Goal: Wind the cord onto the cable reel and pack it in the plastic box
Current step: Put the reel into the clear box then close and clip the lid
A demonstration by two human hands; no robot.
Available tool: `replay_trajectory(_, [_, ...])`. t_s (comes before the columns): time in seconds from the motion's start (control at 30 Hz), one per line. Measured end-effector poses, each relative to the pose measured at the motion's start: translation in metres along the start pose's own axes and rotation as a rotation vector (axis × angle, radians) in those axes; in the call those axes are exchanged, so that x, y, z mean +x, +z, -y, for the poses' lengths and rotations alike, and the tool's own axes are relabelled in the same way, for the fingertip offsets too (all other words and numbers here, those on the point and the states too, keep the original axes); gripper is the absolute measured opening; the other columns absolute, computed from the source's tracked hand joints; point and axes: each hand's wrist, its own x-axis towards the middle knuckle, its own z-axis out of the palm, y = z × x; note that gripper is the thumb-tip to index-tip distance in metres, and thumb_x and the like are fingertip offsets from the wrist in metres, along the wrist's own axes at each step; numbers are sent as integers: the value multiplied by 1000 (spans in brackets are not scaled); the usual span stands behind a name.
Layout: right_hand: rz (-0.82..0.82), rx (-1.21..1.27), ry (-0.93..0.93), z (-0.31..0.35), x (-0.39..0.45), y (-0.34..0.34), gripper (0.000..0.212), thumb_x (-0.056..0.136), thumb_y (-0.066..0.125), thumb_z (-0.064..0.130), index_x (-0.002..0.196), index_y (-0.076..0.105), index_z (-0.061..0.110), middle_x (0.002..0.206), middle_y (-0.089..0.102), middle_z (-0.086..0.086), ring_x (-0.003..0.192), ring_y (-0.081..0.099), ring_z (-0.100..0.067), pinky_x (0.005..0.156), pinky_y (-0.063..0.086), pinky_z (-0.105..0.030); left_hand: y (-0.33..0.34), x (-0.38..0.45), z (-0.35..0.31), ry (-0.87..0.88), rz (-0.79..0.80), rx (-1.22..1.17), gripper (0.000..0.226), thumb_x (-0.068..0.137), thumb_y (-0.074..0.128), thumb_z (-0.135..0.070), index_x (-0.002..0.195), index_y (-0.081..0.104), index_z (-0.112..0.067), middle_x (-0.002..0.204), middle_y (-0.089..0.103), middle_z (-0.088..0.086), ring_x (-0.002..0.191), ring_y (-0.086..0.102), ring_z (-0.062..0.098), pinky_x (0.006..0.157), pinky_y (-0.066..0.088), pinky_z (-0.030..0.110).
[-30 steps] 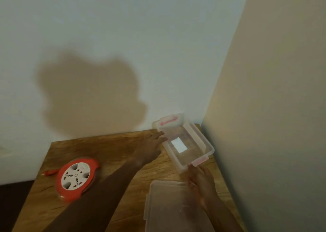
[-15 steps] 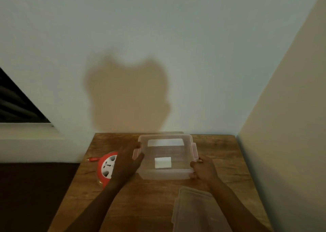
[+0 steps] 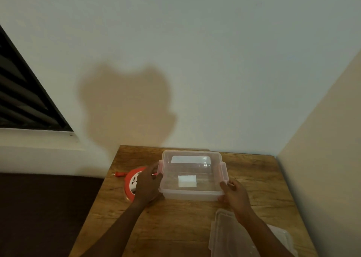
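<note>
Positioning open plastic box (image 3: pixel 192 175) on surface (image 3: pixel 183 223), left hand (image 3: pixel 146 184) and right hand (image 3: pixel 235 196) each grasping a side; next, lifting cable reel (image 3: pixel 130 181) just behind left grip into it.

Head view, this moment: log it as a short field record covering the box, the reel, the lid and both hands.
plastic box: open, empty but for a white label on its floor, on the wooden table
left hand: grips the box's left side
right hand: grips the box's near right corner
cable reel: orange, flat on the table left of the box, partly hidden by the left hand
lid: off, lying near right on the table
packing: not yet done
</note>
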Motion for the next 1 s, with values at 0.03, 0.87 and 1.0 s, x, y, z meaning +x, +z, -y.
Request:
replay_trajectory(0.03, [-16,45,-8,-3,-4,-3,28,94,64,22,119,61,11,104,68,-8,80,71,-31,64,62,-43,-1,0,4,3,6,-8,47,97,68,-20,142,57,-16,136,68,10,122,66,29,91,55,41])
replay_trajectory(0.87, [-219,-646,418,-96,-59,-85,60,72,62,32,129,49,17,121,56,-14,107,56,-33,91,47,-41,81,-108,25,-143,545,167,45,95,68,-29,137,56,-22,135,61,-3,109,55,9,76,42,12])
replay_trajectory(1.0, [-104,-662,198,-96,-55,-46,56,67,57,35,121,57,23,107,63,-5,89,63,-24,79,56,-42,37,-103,55,-220,446,287,32,94,67,-32,124,61,-22,122,64,-2,102,58,9,69,40,13])
